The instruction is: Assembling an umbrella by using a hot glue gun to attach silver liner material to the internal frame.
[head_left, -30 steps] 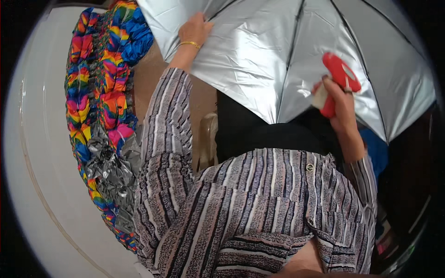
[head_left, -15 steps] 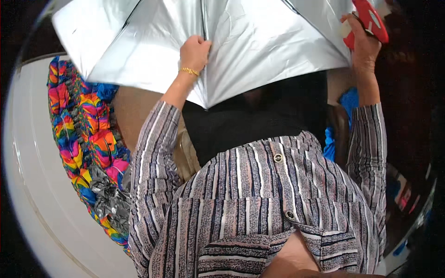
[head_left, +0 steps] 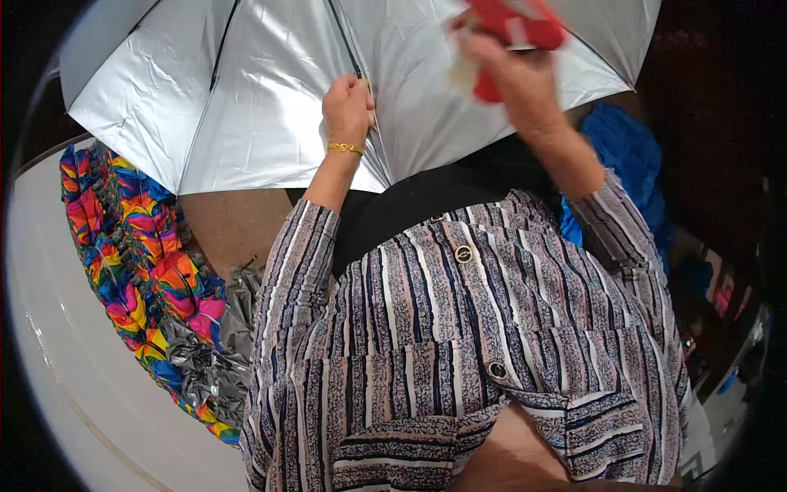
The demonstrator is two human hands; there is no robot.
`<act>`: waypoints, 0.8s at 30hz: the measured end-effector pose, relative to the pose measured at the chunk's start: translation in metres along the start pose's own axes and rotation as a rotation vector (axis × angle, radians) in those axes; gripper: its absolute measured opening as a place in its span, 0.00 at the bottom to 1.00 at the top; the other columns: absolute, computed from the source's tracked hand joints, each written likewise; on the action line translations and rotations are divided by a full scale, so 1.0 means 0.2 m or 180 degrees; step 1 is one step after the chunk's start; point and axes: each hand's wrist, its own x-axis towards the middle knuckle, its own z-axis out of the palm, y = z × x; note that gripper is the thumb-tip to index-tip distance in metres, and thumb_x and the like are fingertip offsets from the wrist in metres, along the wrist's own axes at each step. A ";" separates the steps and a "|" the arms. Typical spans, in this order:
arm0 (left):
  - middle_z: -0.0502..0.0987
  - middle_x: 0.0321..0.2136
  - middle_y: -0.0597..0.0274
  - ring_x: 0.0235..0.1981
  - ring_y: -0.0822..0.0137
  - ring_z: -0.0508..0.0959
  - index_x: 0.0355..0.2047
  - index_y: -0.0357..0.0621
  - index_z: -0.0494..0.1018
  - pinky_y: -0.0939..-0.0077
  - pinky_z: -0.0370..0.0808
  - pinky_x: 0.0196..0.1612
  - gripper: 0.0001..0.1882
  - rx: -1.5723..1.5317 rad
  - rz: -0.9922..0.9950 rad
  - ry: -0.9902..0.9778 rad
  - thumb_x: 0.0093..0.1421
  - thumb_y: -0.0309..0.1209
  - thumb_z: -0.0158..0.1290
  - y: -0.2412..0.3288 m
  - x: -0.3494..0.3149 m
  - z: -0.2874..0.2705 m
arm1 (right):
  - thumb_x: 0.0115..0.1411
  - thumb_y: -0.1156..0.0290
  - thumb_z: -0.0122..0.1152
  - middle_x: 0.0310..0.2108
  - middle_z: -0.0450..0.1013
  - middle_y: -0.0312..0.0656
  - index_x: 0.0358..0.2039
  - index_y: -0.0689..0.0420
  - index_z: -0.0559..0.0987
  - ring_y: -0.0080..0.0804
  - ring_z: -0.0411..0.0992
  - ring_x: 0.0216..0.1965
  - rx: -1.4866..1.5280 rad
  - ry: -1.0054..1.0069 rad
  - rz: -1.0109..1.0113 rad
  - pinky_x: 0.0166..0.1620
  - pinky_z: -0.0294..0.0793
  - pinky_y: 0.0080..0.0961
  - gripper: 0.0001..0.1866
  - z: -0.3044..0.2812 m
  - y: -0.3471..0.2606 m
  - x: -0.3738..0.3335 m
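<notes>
A silver umbrella canopy (head_left: 270, 107) with dark ribs is spread across the upper part of the view, its near edge above my lap. My left hand (head_left: 348, 111) is closed on the canopy at one dark rib, a little in from the edge. Over the canopy to the right, my right hand (head_left: 520, 86) grips a red hand tool (head_left: 529, 25) with a white patch. Motion blurs that hand and tool, so the tool's exact kind is unclear. Something pale shows beside its fingers, too smeared to name.
Rainbow-coloured folded fabric bundles (head_left: 152, 246) lie in a curved row at the left, beside crumpled silver material (head_left: 213, 369). A white curved surface (head_left: 65, 353) lies beyond them. Blue fabric (head_left: 627, 156) is bunched at my right, with small assorted items further right.
My right hand has swung left and inward with the red tool, now over the canopy. The canopy has turned and shifted; my left hand still grips it at a rib.
</notes>
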 end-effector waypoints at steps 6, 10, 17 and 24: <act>0.68 0.14 0.66 0.09 0.77 0.63 0.36 0.32 0.71 0.81 0.59 0.12 0.10 -0.0287 -0.0093 -0.0332 0.59 0.28 0.49 -0.01 -0.02 0.01 | 0.52 0.73 0.62 0.32 0.76 0.47 0.37 0.61 0.74 0.35 0.77 0.33 0.1445 -0.0414 0.2801 0.36 0.79 0.34 0.12 0.20 0.25 -0.15; 0.67 0.13 0.67 0.09 0.77 0.62 0.35 0.33 0.72 0.82 0.58 0.11 0.09 -0.0372 -0.0111 -0.0372 0.59 0.27 0.49 -0.01 -0.03 0.01 | 0.47 0.78 0.62 0.28 0.75 0.45 0.31 0.65 0.75 0.34 0.76 0.27 0.1593 -0.0065 0.2937 0.32 0.80 0.33 0.10 0.23 0.31 -0.16; 0.68 0.15 0.68 0.10 0.78 0.63 0.35 0.34 0.71 0.85 0.59 0.14 0.09 -0.0262 -0.0091 -0.0493 0.62 0.29 0.48 -0.01 -0.05 0.01 | 0.47 0.76 0.62 0.27 0.76 0.46 0.30 0.66 0.76 0.33 0.76 0.27 0.1255 -0.0045 0.2860 0.31 0.78 0.29 0.09 0.27 0.32 -0.15; 0.68 0.15 0.68 0.10 0.78 0.63 0.35 0.35 0.70 0.84 0.59 0.14 0.09 -0.0429 -0.0099 -0.0535 0.62 0.29 0.47 0.00 -0.06 0.01 | 0.44 0.77 0.64 0.22 0.75 0.44 0.24 0.65 0.77 0.32 0.75 0.23 0.0933 -0.0026 0.2945 0.26 0.74 0.27 0.06 0.28 0.32 -0.17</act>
